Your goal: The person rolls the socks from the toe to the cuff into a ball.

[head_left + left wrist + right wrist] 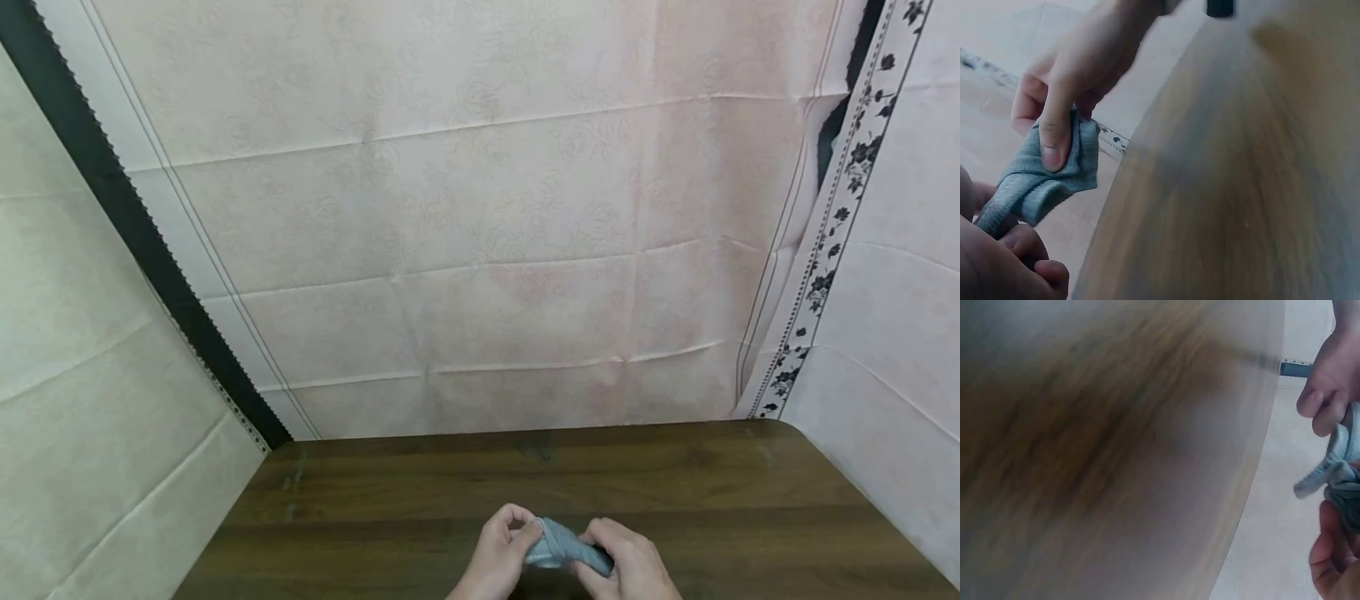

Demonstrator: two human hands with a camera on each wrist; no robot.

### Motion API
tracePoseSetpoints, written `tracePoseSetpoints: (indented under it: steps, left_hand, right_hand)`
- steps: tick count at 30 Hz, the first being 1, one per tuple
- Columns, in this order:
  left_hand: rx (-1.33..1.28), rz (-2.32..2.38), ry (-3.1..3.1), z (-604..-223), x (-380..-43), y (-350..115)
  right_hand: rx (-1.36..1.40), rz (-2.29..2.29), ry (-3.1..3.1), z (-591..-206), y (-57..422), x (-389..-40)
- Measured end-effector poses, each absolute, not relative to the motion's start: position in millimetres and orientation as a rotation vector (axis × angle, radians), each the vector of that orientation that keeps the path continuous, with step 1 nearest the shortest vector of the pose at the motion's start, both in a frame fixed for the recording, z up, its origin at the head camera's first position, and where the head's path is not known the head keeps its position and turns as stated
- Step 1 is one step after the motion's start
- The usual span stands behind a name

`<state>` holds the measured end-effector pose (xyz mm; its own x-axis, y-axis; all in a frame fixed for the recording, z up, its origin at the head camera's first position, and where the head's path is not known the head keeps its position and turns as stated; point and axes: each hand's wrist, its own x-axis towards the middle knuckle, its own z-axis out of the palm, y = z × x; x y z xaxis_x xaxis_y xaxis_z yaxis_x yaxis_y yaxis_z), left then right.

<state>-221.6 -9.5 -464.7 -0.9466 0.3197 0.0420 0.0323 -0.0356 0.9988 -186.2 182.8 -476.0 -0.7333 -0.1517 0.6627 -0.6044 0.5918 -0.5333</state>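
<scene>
Left hand [498, 542]: pinches the wider, folded end of the cloth [553, 546].
Right hand [632, 558]: grips the narrower, darker end.
Cloth: folded, between both hands, over the table [420, 487] in head view.
Left wrist view: shows layered edges beneath a thumb.
Right wrist view: shows a pale flap [1314, 480] jutting out, indistinct from above.

At right, your upper hand [1334, 387] and lower hand [1335, 562] hold the blue-grey cloth [1342, 476] beside the blurred wooden tabletop [1104, 444].

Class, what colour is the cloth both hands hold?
The cloth is greyish blue, clearest in the left wrist view.
</scene>
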Motion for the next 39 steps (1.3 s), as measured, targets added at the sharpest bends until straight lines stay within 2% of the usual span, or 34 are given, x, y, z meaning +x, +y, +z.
tracePoseSetpoints:
  steps: [6, 14, 22, 25, 31, 39]
  left_hand:
    - [0.223, 2.114, 1.868, -461, -221, -10]
    - [0.345, 2.028, 1.640, -462, -221, -20]
    - [0.492, 2.064, 1.534, -471, -231, -30]
    - [0.508, 2.006, 1.459, -472, -234, -34]
    - [0.487, 1.953, 1.380, -467, -235, -38]
    - [0.373, 1.949, 1.543, -461, -232, -30]
  right_hand:
    - [0.577, 1.012, -2.096, -479, 176, -185]
    - [0.694, 1.047, -1.977, -482, 175, -182]
    - [0.651, 1.580, -2.286, -468, 176, -175]
    - [0.714, 1.683, -2.335, -467, 176, -175]
    - [0.947, 1.459, -2.122, -480, 172, -179]
    - [1.311, 0.788, -1.732, -488, 173, -205]
